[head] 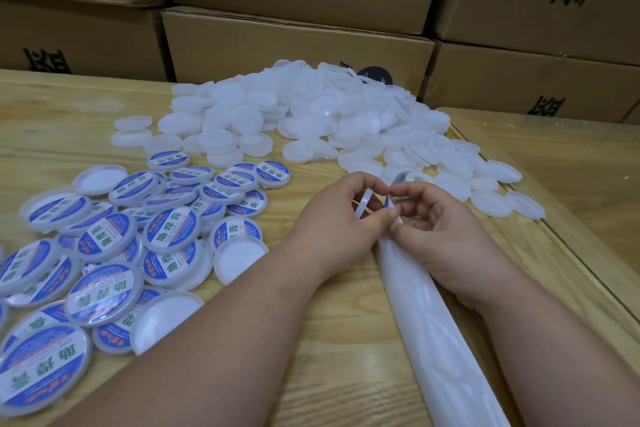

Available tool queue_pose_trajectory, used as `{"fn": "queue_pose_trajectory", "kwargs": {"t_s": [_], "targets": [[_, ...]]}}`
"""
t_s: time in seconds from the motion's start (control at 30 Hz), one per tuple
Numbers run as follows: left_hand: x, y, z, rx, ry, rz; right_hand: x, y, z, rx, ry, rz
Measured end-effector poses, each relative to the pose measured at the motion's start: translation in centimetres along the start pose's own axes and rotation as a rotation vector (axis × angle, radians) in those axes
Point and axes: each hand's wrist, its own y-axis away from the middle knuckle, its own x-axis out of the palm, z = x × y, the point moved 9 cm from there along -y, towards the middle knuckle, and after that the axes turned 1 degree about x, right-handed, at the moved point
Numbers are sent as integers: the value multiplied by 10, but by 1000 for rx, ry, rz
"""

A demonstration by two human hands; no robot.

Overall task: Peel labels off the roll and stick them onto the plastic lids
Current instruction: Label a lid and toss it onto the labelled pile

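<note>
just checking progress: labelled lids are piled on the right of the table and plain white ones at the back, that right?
Not quite. The head view shows the labelled lids piled on the left of the table, not the right. The plain white lids do lie at the back.

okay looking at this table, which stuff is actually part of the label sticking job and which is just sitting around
Part of the job:
left hand holding a lid
right hand pinching a label
backing strip
label roll
plain lids
labelled lids

Just sitting around:
cardboard boxes
</note>
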Motion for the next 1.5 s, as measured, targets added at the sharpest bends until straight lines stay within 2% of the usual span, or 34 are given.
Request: {"fn": "queue_pose_trajectory", "kwargs": {"t_s": [0.43, 0.67, 1.2, 1.5], "targets": [[-2, 0, 0, 0, -57, -17, 0, 0, 1, -13, 38, 0], [-2, 0, 0, -13, 2, -20, 4, 1, 3, -15, -56, -7], [-1, 0, 0, -5, -10, -8, 4, 1, 4, -8, -40, 17], [-8, 1, 1, -19, 7, -97, 5, 2, 3, 17, 20, 13]]}}
